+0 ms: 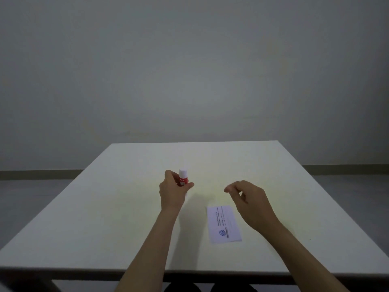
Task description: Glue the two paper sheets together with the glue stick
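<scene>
A red glue stick point(182, 179) with a white cap stands upright in my left hand point(173, 191), gripped between thumb and fingers above the middle of the white table point(105, 207). White paper point(223, 224) with printed text and a blue round logo lies flat on the table, nearer me and to the right. I cannot tell whether it is one sheet or two stacked. My right hand point(247, 199) hovers just above the paper's far right corner, fingers loosely curled and apart, holding nothing.
The table's near edge runs across the bottom of the view, its far edge close to a plain grey wall. A dark skirting strip point(42, 172) runs along the floor on both sides.
</scene>
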A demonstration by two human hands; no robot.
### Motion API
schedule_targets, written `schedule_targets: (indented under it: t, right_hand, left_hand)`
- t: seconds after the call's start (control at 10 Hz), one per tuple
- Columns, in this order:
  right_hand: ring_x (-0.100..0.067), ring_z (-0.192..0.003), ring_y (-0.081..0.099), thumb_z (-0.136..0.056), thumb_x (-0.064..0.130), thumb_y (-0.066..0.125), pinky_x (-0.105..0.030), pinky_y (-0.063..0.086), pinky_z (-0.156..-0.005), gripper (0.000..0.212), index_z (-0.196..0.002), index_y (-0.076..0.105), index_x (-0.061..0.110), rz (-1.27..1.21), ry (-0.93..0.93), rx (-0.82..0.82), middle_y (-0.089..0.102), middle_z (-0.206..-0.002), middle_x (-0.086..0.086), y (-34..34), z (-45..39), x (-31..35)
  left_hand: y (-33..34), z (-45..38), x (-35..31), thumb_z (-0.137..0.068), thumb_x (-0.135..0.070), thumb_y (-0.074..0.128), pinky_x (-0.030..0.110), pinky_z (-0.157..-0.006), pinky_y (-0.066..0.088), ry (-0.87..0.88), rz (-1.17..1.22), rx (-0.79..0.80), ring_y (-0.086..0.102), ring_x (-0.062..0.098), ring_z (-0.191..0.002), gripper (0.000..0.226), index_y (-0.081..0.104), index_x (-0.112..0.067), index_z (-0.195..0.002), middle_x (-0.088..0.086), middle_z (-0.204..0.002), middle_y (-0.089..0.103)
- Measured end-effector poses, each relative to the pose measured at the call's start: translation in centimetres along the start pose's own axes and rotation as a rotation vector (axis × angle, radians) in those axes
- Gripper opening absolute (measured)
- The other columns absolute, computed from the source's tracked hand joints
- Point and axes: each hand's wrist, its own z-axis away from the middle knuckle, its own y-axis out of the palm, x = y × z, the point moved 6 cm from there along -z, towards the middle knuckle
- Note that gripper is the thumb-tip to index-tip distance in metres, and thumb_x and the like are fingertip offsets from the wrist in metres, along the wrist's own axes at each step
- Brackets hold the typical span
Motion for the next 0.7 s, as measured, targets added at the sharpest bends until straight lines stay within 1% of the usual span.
schedule_targets:
  t: [0.1, 0.2, 0.3, 0.4, 0.5, 0.6, 0.7]
  right_hand:
    - [0.004, -0.059, 0.051, -0.092, 0.016, 0.052, -0.01, 0.036, -0.058, 0.019, -0.085, 0.069, 0.02, -0.009, 0.026, -0.014, 0.066, -0.082, 0.008, -0.2, 1.1, -1.6]
    - [0.005, -0.063, 0.051, -0.092, 0.015, 0.053, -0.01, 0.036, -0.058, 0.018, -0.085, 0.069, 0.02, -0.015, 0.032, -0.016, 0.066, -0.081, 0.008, -0.7, 1.8, -2.0]
    - [-0.002, -0.057, 0.049, -0.091, 0.015, 0.053, -0.015, 0.037, -0.06, 0.017, -0.085, 0.068, 0.02, -0.002, 0.026, -0.016, 0.066, -0.081, 0.008, -1.1, 2.2, -2.3]
    - [-0.005, -0.056, 0.048, -0.091, 0.016, 0.053, -0.017, 0.039, -0.061, 0.017, -0.086, 0.068, 0.02, -0.003, 0.019, -0.015, 0.067, -0.082, 0.008, -1.4, 2.4, -2.4]
    - [-0.007, -0.059, 0.05, -0.091, 0.017, 0.053, -0.019, 0.041, -0.062, 0.016, -0.085, 0.068, 0.02, 0.01, 0.021, -0.004, 0.067, -0.084, 0.008, -1.5, 2.6, -2.7]
    - [-0.006, -0.063, 0.053, -0.091, 0.023, 0.053, -0.023, 0.043, -0.063, 0.014, -0.085, 0.066, 0.023, 0.03, 0.038, 0.022, 0.064, -0.083, 0.01, -1.1, 2.8, -3.3]
    - [0.003, -0.075, 0.053, -0.092, 0.032, 0.049, -0.022, 0.039, -0.071, 0.019, -0.105, 0.061, 0.026, 0.205, 0.04, 0.129, 0.058, -0.096, 0.01, 0.6, 3.2, -4.1]
  left_hand:
    - [1.3, -0.9, 0.8, -0.068, -0.014, 0.08, 0.039, -0.066, 0.049, -0.033, 0.032, -0.011, 0.063, 0.032, -0.074, 0.04, 0.044, -0.008, -0.083, 0.004, -0.075, 0.061]
    - [2.6, -1.0, 1.6, -0.069, -0.014, 0.08, 0.034, -0.064, 0.046, -0.057, 0.036, -0.007, 0.058, 0.027, -0.072, 0.04, 0.044, -0.007, -0.084, 0.002, -0.074, 0.057]
    - [3.3, -0.8, 2.5, -0.069, -0.014, 0.079, 0.032, -0.06, 0.044, -0.072, 0.019, -0.002, 0.057, 0.026, -0.07, 0.039, 0.043, -0.007, -0.083, 0.002, -0.073, 0.056]
    - [3.7, -0.7, 3.0, -0.068, -0.014, 0.078, 0.03, -0.055, 0.043, -0.065, 0.024, -0.011, 0.057, 0.026, -0.068, 0.037, 0.044, -0.007, -0.083, 0.006, -0.075, 0.059]
    - [4.0, -0.6, 3.5, -0.069, -0.015, 0.077, 0.026, -0.051, 0.04, -0.067, 0.01, 0.009, 0.058, 0.026, -0.069, 0.037, 0.043, -0.009, -0.084, 0.007, -0.077, 0.062]
    - [4.2, -0.2, 3.6, -0.066, -0.019, 0.079, 0.025, -0.055, 0.042, -0.059, -0.01, 0.06, 0.06, 0.029, -0.078, 0.047, 0.043, -0.014, -0.096, -0.002, -0.08, 0.06]
    - [4.4, 0.4, 3.6, -0.061, -0.03, 0.086, 0.042, -0.099, 0.045, -0.042, 0.02, 0.141, 0.05, 0.034, -0.125, 0.108, 0.017, -0.024, -0.144, 0.011, -0.138, 0.049]
